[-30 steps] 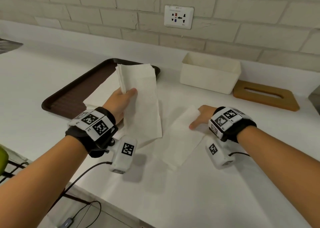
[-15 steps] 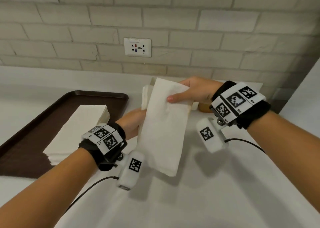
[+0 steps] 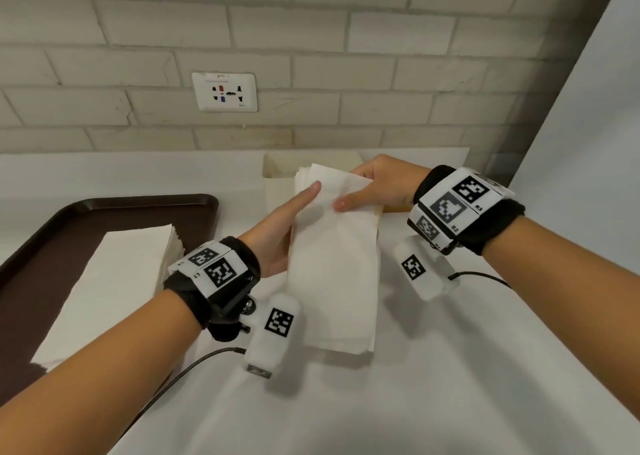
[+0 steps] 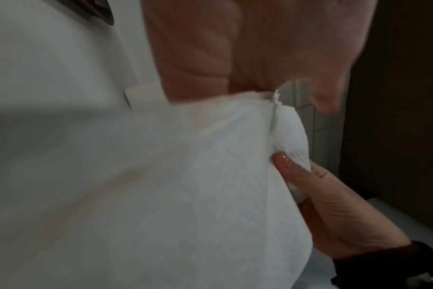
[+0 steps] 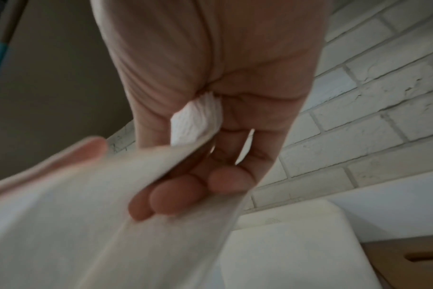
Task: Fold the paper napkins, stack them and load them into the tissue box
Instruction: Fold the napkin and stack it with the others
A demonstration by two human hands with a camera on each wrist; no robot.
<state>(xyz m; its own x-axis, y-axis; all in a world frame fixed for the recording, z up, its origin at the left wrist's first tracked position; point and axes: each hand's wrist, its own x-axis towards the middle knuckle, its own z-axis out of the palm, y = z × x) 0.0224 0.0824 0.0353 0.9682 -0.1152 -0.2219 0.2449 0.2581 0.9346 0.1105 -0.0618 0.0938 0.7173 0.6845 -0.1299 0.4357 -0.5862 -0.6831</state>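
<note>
A stack of folded white napkins (image 3: pixel 336 264) hangs upright above the counter, just in front of the open white tissue box (image 3: pixel 273 174). My left hand (image 3: pixel 287 219) holds the stack's left edge, thumb lying straight on its front, fingers hidden behind. My right hand (image 3: pixel 377 188) pinches the top right corner, thumb in front and fingers behind. In the right wrist view the paper (image 5: pixel 87 224) runs between thumb and fingers of that hand (image 5: pixel 210 78), with the box (image 5: pixel 284 244) below. The left wrist view shows the stack (image 4: pixel 185 195) filling the frame.
A dark brown tray (image 3: pixel 104 208) at the left carries a pile of unfolded napkins (image 3: pixel 114 281). A wooden lid (image 5: pixel 408 260) lies right of the box. A brick wall with a socket (image 3: pixel 225 92) stands behind. White counter (image 3: pixel 450 385) stretches in front.
My right hand left the counter with the folded napkin it was pressing and joined it to the stack. Both hands now hold the stack closer to the box.
</note>
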